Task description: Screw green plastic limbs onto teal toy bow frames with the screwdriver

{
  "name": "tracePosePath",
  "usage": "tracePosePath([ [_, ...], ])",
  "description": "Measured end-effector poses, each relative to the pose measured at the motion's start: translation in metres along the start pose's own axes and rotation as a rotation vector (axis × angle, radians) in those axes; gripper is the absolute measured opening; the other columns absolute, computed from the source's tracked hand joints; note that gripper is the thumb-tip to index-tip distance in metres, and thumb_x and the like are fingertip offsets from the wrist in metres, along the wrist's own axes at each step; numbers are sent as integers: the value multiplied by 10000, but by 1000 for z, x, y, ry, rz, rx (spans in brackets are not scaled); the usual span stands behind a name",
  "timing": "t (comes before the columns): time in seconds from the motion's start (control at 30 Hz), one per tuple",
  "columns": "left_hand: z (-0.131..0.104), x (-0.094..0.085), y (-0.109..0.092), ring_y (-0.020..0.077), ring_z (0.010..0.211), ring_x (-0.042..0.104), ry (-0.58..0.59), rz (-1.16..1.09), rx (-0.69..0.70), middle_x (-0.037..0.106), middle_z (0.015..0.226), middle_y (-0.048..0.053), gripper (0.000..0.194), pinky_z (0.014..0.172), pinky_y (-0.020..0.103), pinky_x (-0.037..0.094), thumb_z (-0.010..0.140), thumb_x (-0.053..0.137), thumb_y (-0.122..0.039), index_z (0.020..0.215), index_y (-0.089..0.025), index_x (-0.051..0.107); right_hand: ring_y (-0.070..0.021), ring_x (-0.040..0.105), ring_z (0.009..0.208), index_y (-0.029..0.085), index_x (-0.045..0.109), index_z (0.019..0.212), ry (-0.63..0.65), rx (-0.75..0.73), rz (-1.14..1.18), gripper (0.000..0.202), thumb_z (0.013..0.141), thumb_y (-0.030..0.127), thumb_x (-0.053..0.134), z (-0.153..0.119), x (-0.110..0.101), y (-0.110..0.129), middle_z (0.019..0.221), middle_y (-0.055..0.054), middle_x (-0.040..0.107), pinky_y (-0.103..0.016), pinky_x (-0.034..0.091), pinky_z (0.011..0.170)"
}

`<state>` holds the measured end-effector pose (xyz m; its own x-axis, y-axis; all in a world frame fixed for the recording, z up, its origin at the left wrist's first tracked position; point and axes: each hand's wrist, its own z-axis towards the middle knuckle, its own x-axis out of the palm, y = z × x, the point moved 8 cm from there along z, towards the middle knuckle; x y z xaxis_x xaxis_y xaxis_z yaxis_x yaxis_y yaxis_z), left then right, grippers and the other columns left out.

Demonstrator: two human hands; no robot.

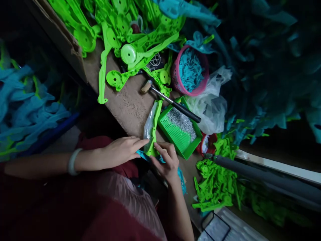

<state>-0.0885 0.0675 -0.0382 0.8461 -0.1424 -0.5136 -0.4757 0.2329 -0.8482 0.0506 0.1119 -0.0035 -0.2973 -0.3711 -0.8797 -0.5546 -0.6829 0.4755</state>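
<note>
A long lime-green plastic part (pixel 156 118), with a clear glossy curved piece (pixel 148 125) along its side, lies in front of me at the table edge. My left hand (pixel 121 152), a pale bangle on its wrist, has closed fingers at the part's near end. From the other side, my right hand (pixel 167 161) pinches the same end between thumb and fingers. A blue strip (pixel 143 155) shows beneath my fingers; what it belongs to is hidden.
A hammer (pixel 173 102) lies across a green basket (pixel 185 152) of small metal pieces. Beyond it stands a pink basket (pixel 175 78) of blue pieces beside a clear plastic bag (pixel 213 110). Green parts (pixel 129 55) pile up behind; more green parts (pixel 217 177) lie right.
</note>
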Motion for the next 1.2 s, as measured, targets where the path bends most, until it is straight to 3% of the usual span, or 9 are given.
tracePosePath([
  [0.3,1,3,1,239,999,687,50,-76,-6,705,1092,98,567,864,351,565,802,758,-134,1311,-122,509,-237,577,1020,339,461,1426,68,4,41,595,880,223,664,2,-3,-3,1127,-88,580,-423,546,838],
  [0.6,-2,7,1,210,994,683,72,-89,3,705,1086,79,551,861,311,548,849,709,-149,1351,-138,483,-266,570,1015,283,454,1430,103,-67,-122,589,882,206,654,-1,2,1,1129,-131,579,-429,538,795],
  [0.77,-8,11,-14,201,965,661,144,258,115,671,1100,72,593,807,304,532,919,553,-90,1474,-185,367,-283,565,1081,234,487,1399,232,-117,-96,552,875,233,662,-3,3,5,1165,-145,604,-444,532,861],
  [0.83,-7,7,-18,229,1033,637,73,430,133,647,1190,114,505,819,334,521,937,495,-87,1435,-150,432,-262,584,1099,235,539,1333,247,-49,16,443,900,248,629,5,-1,3,1172,-125,623,-435,525,906],
  [0.9,-5,7,-25,250,1180,576,-10,523,231,600,1319,142,409,907,357,495,949,454,-92,1352,-111,523,-222,629,1011,224,611,1192,174,107,123,260,938,254,562,20,-5,-5,1075,-90,665,-394,533,877],
  [0.97,-7,13,-31,257,1288,507,-58,561,351,557,1397,150,373,1002,362,453,951,433,-94,1298,-77,569,-208,651,931,201,627,1115,72,272,158,209,954,275,517,37,-5,-13,1003,-81,685,-371,537,831],
  [1.03,-10,19,-32,271,1279,521,-76,582,399,583,1367,164,357,1030,379,444,949,430,-104,1261,-51,596,-222,652,929,172,601,1187,18,363,149,294,939,311,524,54,3,-16,1039,-105,686,-379,535,826],
  [1.2,-25,26,-30,263,1208,587,-96,537,454,652,1271,142,360,1050,389,472,952,404,-102,1236,-54,620,-212,644,858,120,522,1325,47,480,258,497,873,310,604,72,31,-16,1006,-93,682,-367,535,803],
])
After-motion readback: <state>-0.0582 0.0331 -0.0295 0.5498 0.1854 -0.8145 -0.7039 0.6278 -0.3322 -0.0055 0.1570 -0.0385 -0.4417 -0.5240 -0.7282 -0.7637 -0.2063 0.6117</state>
